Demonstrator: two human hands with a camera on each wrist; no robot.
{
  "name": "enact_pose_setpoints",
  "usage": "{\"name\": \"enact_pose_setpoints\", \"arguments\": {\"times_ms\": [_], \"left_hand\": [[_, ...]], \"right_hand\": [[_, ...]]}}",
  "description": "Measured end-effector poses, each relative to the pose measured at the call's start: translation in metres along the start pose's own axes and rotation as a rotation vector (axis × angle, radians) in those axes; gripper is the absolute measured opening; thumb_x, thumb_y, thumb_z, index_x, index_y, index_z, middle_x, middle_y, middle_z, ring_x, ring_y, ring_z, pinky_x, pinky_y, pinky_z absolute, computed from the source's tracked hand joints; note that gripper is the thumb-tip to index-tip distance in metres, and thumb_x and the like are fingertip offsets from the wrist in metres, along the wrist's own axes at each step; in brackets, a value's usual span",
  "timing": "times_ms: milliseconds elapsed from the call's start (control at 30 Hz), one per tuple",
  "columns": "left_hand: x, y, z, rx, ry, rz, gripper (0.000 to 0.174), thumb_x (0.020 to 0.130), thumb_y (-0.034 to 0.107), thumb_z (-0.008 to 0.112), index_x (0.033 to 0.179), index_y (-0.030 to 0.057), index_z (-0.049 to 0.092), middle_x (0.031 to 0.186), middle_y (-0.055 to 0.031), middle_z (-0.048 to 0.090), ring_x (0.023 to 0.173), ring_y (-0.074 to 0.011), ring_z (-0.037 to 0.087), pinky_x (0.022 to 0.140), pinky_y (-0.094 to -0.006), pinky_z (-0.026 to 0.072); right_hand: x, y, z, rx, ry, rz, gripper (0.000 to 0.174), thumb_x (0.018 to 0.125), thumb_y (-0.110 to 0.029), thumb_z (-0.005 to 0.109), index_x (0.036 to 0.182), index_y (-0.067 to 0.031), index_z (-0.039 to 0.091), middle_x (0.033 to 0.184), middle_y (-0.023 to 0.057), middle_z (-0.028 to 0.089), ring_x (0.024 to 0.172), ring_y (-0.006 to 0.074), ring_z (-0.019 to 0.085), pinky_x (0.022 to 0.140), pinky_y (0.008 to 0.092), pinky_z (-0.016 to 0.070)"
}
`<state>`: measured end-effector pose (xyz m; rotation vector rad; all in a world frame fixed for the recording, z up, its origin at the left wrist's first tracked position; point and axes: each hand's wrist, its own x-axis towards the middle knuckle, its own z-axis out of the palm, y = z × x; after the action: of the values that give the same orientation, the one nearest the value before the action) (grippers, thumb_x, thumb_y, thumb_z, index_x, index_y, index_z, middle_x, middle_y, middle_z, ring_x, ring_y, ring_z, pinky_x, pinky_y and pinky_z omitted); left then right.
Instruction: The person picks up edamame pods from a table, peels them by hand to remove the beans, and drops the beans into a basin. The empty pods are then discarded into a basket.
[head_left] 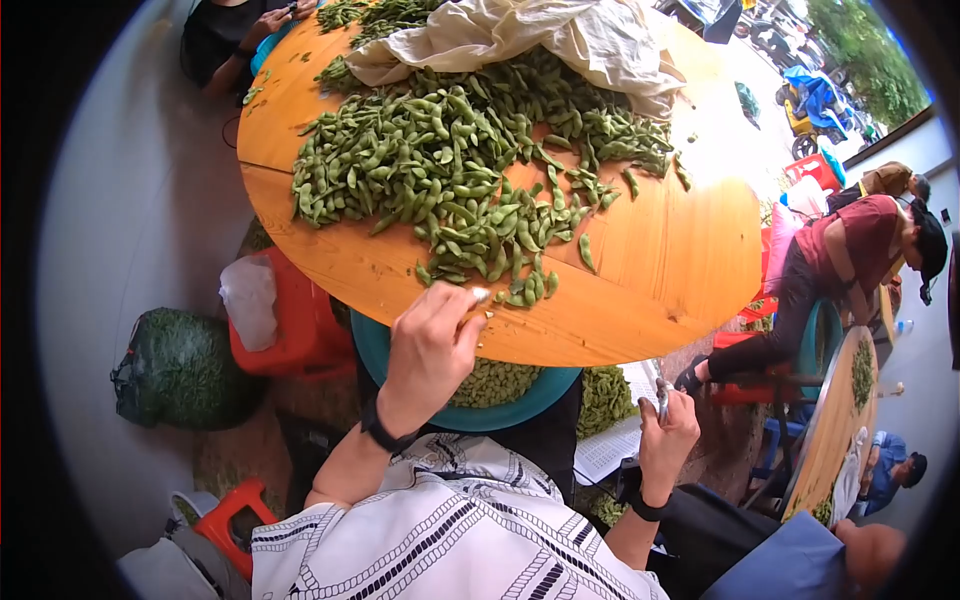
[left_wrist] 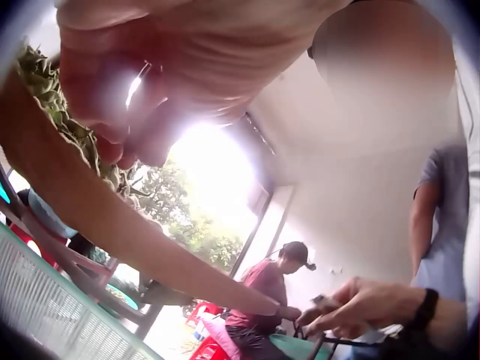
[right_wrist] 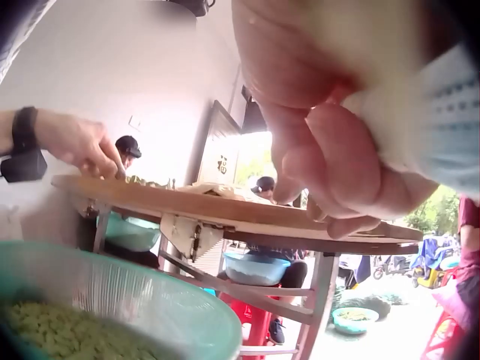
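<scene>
My left hand (head_left: 432,338) is at the table's near edge beside a pile of green soybean pods (head_left: 420,140). Its fingers are curled, with a small shiny pale thing (head_left: 481,294) at the tips. Off to the right, below the table's edge, my right hand (head_left: 670,432) has curled fingers; a small grey, metallic-looking thing (head_left: 662,396) sticks up at its thumb and forefinger. Whether it is held or worn, I cannot tell. Under the table's edge stands a teal basin (head_left: 545,402) of shelled green beans (head_left: 497,384), partly hidden by my left forearm.
A wooden round table (head_left: 640,270) carries the pods and a pale cloth (head_left: 540,35). A red stool (head_left: 290,325) and a full green net bag (head_left: 180,365) stand at the left. Printed paper (head_left: 610,445) lies by my right hand. Other people sit around, one in a maroon shirt (head_left: 865,240).
</scene>
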<state>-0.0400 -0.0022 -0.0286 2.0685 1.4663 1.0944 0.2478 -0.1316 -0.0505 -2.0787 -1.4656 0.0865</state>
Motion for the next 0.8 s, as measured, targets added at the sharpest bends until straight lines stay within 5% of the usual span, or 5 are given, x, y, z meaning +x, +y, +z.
{"name": "enact_pose_setpoints", "arguments": {"times_ms": [167, 300, 367, 467, 800], "left_hand": [[0.017, -0.002, 0.025, 0.112, 0.017, 0.035, 0.028, 0.066, -0.001, 0.079, 0.09, 0.0034, 0.066, 0.09, -0.0092, 0.06, 0.084, -0.0283, 0.06, 0.072, -0.0391, 0.0492], [0.014, -0.003, 0.022, 0.094, 0.081, 0.085, 0.022, 0.072, 0.001, 0.079, 0.089, 0.0018, 0.065, 0.087, -0.0058, 0.063, 0.075, -0.0218, 0.061, 0.068, -0.0343, 0.0501], [0.004, -0.007, 0.02, -0.628, -0.079, -0.424, 0.017, 0.084, 0.01, 0.077, 0.091, 0.0007, 0.065, 0.085, -0.0032, 0.066, 0.066, -0.0122, 0.059, 0.061, -0.0268, 0.0493], [0.0, -0.013, 0.005, -1.341, -0.357, -0.665, 0.023, 0.092, 0.021, 0.071, 0.095, -0.0004, 0.065, 0.083, -0.0035, 0.067, 0.062, -0.0049, 0.056, 0.055, -0.0191, 0.0459], [-0.013, -0.007, 0.002, -1.393, -0.52, -0.723, 0.021, 0.093, 0.023, 0.071, 0.093, 0.0017, 0.067, 0.079, -0.0039, 0.068, 0.06, -0.0039, 0.055, 0.052, -0.0165, 0.0421]], "right_hand": [[0.006, -0.018, 0.012, 0.275, 0.034, 0.024, 0.01, 0.091, -0.001, 0.066, 0.099, 0.0042, 0.068, 0.069, -0.0006, 0.054, 0.052, 0.0038, 0.047, 0.047, 0.0218, 0.0343], [0.013, -0.061, 0.012, 0.568, -0.104, 0.158, 0.009, 0.089, 0.001, 0.068, 0.097, 0.0048, 0.068, 0.074, 0.0032, 0.061, 0.051, 0.0054, 0.047, 0.048, 0.0226, 0.0358], [0.017, -0.081, 0.015, 0.666, -0.165, 0.155, 0.009, 0.089, 0.001, 0.068, 0.097, 0.0049, 0.068, 0.075, 0.0033, 0.061, 0.051, 0.0059, 0.048, 0.048, 0.0229, 0.0367], [0.023, -0.104, 0.022, 0.788, -0.253, 0.089, 0.012, 0.087, 0.004, 0.068, 0.099, 0.0047, 0.068, 0.076, 0.0044, 0.061, 0.052, 0.0069, 0.051, 0.049, 0.0228, 0.0392], [0.033, -0.139, 0.03, 0.909, -0.417, -0.071, 0.023, 0.081, 0.006, 0.07, 0.103, 0.0017, 0.07, 0.09, 0.0102, 0.067, 0.066, 0.0132, 0.063, 0.057, 0.0248, 0.0472]]}}
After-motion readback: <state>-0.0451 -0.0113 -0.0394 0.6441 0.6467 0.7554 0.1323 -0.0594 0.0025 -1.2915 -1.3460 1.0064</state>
